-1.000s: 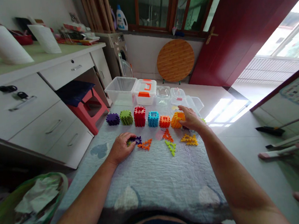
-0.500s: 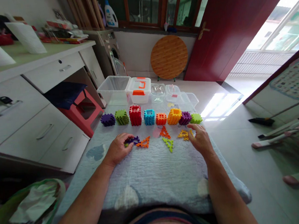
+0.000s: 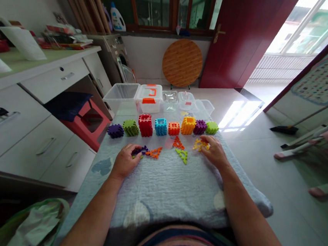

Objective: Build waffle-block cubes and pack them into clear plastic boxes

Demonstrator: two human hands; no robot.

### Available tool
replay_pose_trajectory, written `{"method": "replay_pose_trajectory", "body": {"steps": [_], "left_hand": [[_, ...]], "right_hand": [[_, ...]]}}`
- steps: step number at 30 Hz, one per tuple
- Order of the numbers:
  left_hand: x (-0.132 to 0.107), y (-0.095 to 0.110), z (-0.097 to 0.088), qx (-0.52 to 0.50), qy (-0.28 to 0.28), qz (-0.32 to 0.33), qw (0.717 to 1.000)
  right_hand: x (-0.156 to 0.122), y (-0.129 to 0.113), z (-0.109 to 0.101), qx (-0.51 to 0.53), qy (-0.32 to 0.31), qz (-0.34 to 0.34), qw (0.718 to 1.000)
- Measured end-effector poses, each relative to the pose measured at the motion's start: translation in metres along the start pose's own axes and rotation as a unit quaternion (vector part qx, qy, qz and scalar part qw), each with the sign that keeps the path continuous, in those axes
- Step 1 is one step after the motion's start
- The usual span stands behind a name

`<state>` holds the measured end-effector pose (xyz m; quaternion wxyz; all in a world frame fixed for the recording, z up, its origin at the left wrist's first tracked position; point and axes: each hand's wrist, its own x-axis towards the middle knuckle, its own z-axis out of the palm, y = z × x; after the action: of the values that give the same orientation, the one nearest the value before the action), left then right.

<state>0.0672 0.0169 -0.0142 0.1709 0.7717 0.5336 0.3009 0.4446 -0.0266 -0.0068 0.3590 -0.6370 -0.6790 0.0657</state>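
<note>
My left hand is curled at the left around a purple toothed building piece, with a bit of green showing under the fingers. Beside it lies an orange triangular piece. On the right, my right hand has its fingers and thumb closed on yellow toothed pieces, partly hidden by the fingers. Between the hands lie a red-orange triangle and a lime green triangle, flat on the cloth and touched by neither hand.
Behind the hands runs a row of stacked blocks, among them a red stack, a blue stack and a yellow stack. Clear plastic boxes stand at the table's far edge. A pink stool stands to the left.
My right hand has shifted slightly left and inward, bringing its yellow piece against the other yellow one. My left hand stays at the purple piece. The whole view has shifted a little.
</note>
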Motion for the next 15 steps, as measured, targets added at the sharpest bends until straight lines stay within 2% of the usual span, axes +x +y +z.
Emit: {"method": "replay_pose_trajectory", "body": {"steps": [3, 7, 15], "left_hand": [[0.0, -0.001, 0.0, -0.002, 0.0, -0.003, 1.0], [0.0, 0.0, 0.0, -0.007, -0.002, -0.005, 1.0], [0.0, 0.0, -0.001, -0.013, -0.007, -0.011, 1.0]], "right_hand": [[0.003, 0.014, -0.007, 0.033, 0.045, 0.058, 0.997], [0.004, 0.026, -0.012, 0.078, 0.043, 0.119, 0.989], [0.002, 0.022, -0.007, 0.068, 0.015, 0.1, 0.993]]}}
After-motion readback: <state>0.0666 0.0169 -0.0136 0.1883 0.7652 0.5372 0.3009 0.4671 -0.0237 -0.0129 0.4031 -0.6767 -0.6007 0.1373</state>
